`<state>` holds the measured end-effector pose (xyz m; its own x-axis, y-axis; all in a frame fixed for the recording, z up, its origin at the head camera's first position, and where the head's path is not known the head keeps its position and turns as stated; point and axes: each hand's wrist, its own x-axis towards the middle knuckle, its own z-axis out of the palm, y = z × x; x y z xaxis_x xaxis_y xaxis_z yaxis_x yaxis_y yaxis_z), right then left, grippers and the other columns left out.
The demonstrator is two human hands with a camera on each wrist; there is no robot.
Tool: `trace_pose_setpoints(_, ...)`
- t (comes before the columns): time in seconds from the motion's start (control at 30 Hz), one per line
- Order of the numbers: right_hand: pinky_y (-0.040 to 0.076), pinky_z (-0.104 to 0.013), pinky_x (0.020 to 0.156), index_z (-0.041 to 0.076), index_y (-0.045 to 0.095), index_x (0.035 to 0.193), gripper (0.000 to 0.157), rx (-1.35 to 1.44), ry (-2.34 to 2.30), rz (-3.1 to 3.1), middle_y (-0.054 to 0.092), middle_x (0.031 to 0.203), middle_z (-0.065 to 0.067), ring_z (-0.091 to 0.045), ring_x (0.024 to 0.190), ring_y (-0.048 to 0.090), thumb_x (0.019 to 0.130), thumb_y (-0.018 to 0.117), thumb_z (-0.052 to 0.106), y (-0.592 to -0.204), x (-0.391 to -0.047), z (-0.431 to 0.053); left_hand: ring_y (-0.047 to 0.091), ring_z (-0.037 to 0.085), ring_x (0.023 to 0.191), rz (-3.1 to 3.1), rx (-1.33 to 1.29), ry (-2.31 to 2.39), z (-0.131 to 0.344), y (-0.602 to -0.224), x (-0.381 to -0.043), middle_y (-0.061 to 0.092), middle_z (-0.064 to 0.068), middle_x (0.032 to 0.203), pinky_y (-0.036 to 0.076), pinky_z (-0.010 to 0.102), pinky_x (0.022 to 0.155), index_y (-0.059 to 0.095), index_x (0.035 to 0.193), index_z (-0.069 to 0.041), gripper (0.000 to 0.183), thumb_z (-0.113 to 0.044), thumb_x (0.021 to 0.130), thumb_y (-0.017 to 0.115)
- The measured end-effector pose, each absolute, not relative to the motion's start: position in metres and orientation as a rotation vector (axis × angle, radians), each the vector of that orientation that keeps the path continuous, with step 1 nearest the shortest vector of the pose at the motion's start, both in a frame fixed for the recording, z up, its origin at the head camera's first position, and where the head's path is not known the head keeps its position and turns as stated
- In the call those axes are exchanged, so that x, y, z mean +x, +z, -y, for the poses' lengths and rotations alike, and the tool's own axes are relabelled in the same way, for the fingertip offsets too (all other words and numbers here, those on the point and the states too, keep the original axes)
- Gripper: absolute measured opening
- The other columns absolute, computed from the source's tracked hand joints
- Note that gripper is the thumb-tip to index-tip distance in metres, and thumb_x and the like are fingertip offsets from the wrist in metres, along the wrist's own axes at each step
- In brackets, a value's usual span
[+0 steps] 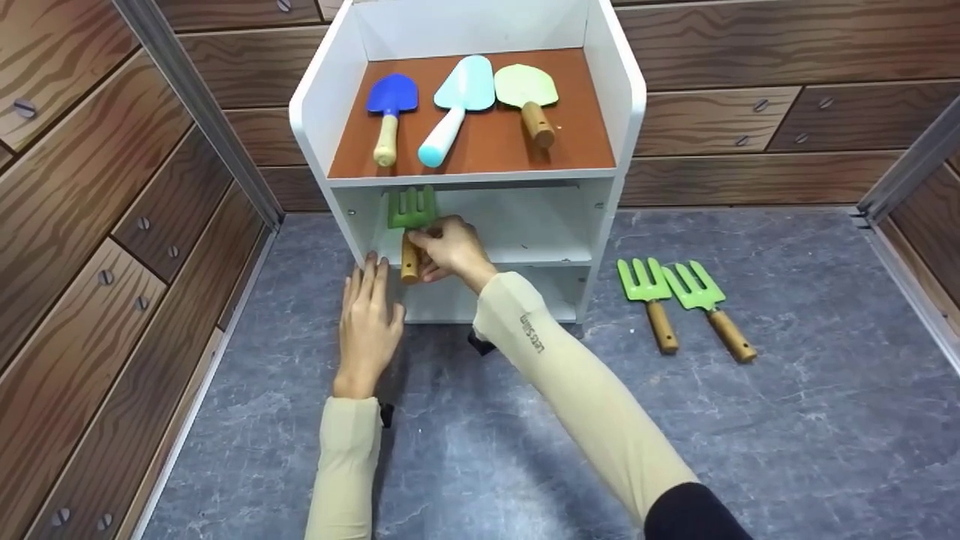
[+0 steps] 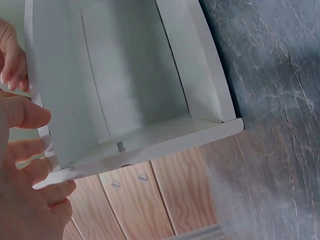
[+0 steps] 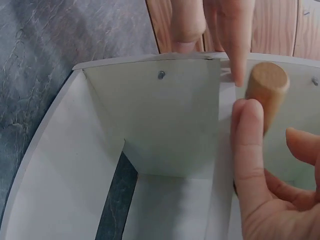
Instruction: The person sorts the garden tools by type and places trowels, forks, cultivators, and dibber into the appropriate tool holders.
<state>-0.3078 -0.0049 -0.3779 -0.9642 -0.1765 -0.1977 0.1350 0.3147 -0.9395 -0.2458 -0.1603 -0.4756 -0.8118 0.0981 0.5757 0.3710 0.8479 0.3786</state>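
A green garden hand fork [image 1: 411, 210] with a wooden handle lies at the left of the white cabinet's middle shelf [image 1: 517, 232], its tines pointing inward. My right hand [image 1: 454, 251] holds it near the top of the handle. In the right wrist view the fingers lie along the wooden handle [image 3: 270, 92], whose end juts past the shelf edge; the tines are hidden there. My left hand [image 1: 367, 330] rests its straight fingers against the cabinet's left front edge, also seen in the left wrist view with the cabinet side panel [image 2: 150, 152].
On the brown top shelf [image 1: 480, 165] lie a blue trowel [image 1: 391, 97], a light-blue trowel [image 1: 465, 86] and a pale-green trowel [image 1: 526, 86]. Two more green hand forks [image 1: 649, 285] [image 1: 697, 289] lie on the grey floor [image 1: 795, 420] at the right. Wood-patterned walls [image 1: 750, 45] stand around.
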Motion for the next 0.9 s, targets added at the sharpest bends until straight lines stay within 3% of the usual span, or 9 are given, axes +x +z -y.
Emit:
trace_pose_setpoints(0.37,0.062,-0.035,0.056,-0.006,0.061,0.120,0.032,-0.059,-1.796,-2.135,0.068,0.080,-0.013,-0.017,0.053,0.066,0.104,0.058,0.021,-0.382,-0.294,-0.033,0.041,0.054,0.135,2.445,-0.339,-0.666,0.160,-0.477,-0.246,0.043,0.028,0.152,0.023,0.055,0.121,0.048,0.144,0.010,0.063,-0.002,0.086,0.069)
trace_pose_setpoints(0.63,0.062,-0.035,0.057,-0.005,0.063,0.118,0.032,-0.080,-1.849,-2.034,0.071,0.105,-0.027,-0.030,0.075,0.074,0.105,0.055,0.023,-0.387,-0.285,-0.059,0.043,0.055,0.133,2.420,-0.346,-0.662,0.161,-0.478,-0.246,0.043,0.028,0.152,0.026,0.059,0.118,0.049,0.143,0.011,0.063,0.001,0.084,0.070)
trace_pose_setpoints(0.9,0.063,-0.039,0.063,-0.007,0.061,0.128,0.040,-0.057,-1.875,-2.018,0.069,0.113,-0.028,-0.024,0.076,0.074,0.105,0.055,0.025,-0.393,-0.274,-0.090,0.042,0.055,0.134,2.424,-0.349,-0.674,0.160,-0.477,-0.247,0.042,0.028,0.152,0.023,0.056,0.120,0.048,0.143,0.011,0.063,0.001,0.085,0.070)
